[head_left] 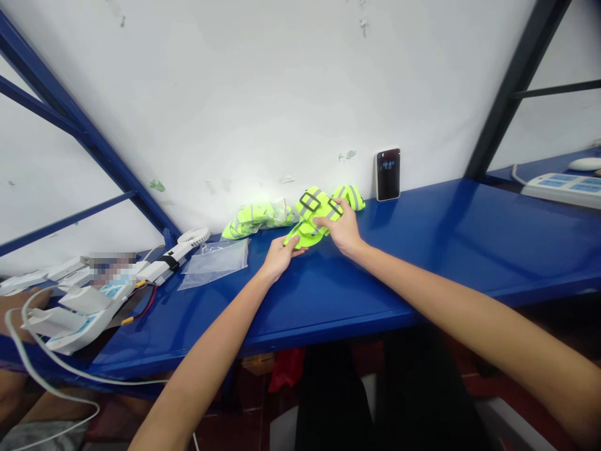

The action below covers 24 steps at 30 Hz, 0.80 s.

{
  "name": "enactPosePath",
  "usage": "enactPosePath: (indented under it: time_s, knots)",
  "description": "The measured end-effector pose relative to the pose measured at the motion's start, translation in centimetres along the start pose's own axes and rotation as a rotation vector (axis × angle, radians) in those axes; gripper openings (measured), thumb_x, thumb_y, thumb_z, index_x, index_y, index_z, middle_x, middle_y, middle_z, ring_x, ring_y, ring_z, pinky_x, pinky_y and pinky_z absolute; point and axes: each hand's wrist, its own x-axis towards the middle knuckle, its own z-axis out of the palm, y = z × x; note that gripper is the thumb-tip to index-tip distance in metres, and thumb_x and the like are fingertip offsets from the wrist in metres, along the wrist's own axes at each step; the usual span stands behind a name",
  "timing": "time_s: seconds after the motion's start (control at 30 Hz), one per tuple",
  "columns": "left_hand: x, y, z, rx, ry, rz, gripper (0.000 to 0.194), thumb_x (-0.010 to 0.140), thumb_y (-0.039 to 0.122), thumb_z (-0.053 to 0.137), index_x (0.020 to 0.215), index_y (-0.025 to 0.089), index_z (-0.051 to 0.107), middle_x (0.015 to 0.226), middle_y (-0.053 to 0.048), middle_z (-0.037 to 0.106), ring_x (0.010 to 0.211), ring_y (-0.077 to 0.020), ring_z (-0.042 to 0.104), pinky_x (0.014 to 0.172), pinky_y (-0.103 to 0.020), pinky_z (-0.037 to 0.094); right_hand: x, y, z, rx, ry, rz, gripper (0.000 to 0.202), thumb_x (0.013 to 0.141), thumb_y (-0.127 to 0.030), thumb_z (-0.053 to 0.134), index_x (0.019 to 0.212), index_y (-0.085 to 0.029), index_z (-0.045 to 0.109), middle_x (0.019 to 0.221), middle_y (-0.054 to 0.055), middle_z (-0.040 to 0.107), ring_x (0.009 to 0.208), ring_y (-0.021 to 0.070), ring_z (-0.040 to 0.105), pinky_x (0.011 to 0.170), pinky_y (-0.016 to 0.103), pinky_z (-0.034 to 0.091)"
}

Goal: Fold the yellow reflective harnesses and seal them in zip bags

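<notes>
My left hand [279, 257] pinches the lower left end of a folded reflective vest [307, 228], fluorescent yellow with grey stripes and black buckles. On its right side, my right hand [346, 230] grips the same bundle, thumb across the front. Both hands hold it just above the blue table [328, 294]. Behind my right hand lies another rolled yellow reflective piece [353, 196], partly hidden. To the left, near the wall, is a clear bag [260, 218] with similar yellow striped material. A flat clear plastic bag [216, 262] rests nearer to me.
A phone-like device [388, 175] leans upright against the wall at the right. Power strips [89, 319] with plugs and white cables crowd the left side, near a small white fan [194, 236]. Part of another person shows at the far left. Another power strip [563, 188] lies far right.
</notes>
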Motion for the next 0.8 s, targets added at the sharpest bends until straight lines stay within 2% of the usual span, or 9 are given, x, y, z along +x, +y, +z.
enactPosePath:
  time_s: [0.23,0.33,0.43,0.5,0.6,0.67,0.73,0.8]
  knots:
    - [-0.4,0.6,0.4,0.021,-0.048,-0.034,0.029,0.077,0.034,0.071,0.090,0.009,0.068,0.084,-0.012,0.073,0.074,-0.0209,0.071,0.071,-0.030,0.056,-0.1,-0.1,-0.9,-0.248,-0.114,-0.251,0.047,0.068,-0.024,0.068,0.114,-0.022,0.056,0.108,0.003,0.066,0.100,0.0256,0.061,0.090,0.037,0.046]
    - [-0.4,0.5,0.6,0.132,-0.039,-0.052,0.026,0.083,0.036,0.061,0.083,0.010,0.065,0.069,-0.010,0.071,0.062,-0.0181,0.069,0.062,-0.027,0.054,-0.4,0.2,-0.9,-0.319,-0.178,-0.303,0.051,0.071,-0.021,0.064,0.121,-0.023,0.057,0.116,0.003,0.066,0.102,0.0258,0.062,0.093,0.038,0.046]
    - [-0.3,0.4,0.7,0.297,-0.027,-0.014,0.031,0.085,0.037,0.053,0.068,0.012,0.060,0.054,-0.006,0.065,0.048,-0.0138,0.061,0.049,-0.022,0.045,-0.5,0.6,-0.8,-0.364,-0.250,-0.359,0.053,0.073,-0.019,0.062,0.126,-0.021,0.057,0.125,0.005,0.064,0.110,0.0274,0.061,0.099,0.040,0.044]
    - [-0.4,0.3,0.6,0.387,-0.014,0.031,0.035,0.085,0.038,0.051,0.063,0.013,0.058,0.049,-0.004,0.063,0.044,-0.0123,0.057,0.046,-0.022,0.040,-0.5,0.8,-0.8,-0.372,-0.282,-0.390,0.059,0.073,-0.017,0.061,0.131,-0.019,0.054,0.131,0.007,0.061,0.118,0.0284,0.057,0.103,0.041,0.042]
    - [-0.5,0.0,0.4,0.475,-0.001,0.078,0.038,0.086,0.040,0.049,0.061,0.014,0.059,0.047,-0.003,0.061,0.042,-0.0116,0.055,0.049,-0.023,0.040,-0.3,0.8,-1.0,-0.375,-0.334,-0.365,0.075,0.072,-0.016,0.062,0.143,-0.021,0.040,0.137,0.007,0.056,0.124,0.0291,0.053,0.104,0.042,0.042]
    - [-0.6,-0.2,0.3,0.516,-0.018,0.109,0.040,0.087,0.043,0.049,0.060,0.014,0.059,0.048,-0.002,0.061,0.045,-0.0119,0.055,0.052,-0.023,0.040,-0.3,0.8,-1.1,-0.377,-0.381,-0.350,0.075,0.071,-0.015,0.063,0.143,-0.021,0.042,0.140,0.008,0.053,0.127,0.0296,0.051,0.106,0.043,0.039]
    - [-0.8,-0.3,0.4,0.523,-0.045,0.152,0.042,0.087,0.047,0.048,0.062,0.015,0.059,0.053,-0.003,0.062,0.049,-0.0125,0.056,0.054,-0.024,0.040,-0.2,0.9,-1.2,-0.371,-0.439,-0.361,0.066,0.070,-0.013,0.062,0.134,-0.020,0.052,0.140,0.008,0.053,0.128,0.0294,0.050,0.108,0.043,0.037]
    - [-1.0,-0.3,0.6,0.496,-0.076,0.211,0.043,0.086,0.052,0.050,0.068,0.015,0.060,0.060,-0.003,0.064,0.055,-0.0131,0.056,0.057,-0.024,0.040,-0.1,0.9,-1.3,-0.349,-0.482,-0.349,0.060,0.067,-0.010,0.060,0.126,-0.020,0.059,0.134,0.008,0.059,0.121,0.0287,0.056,0.105,0.043,0.040]
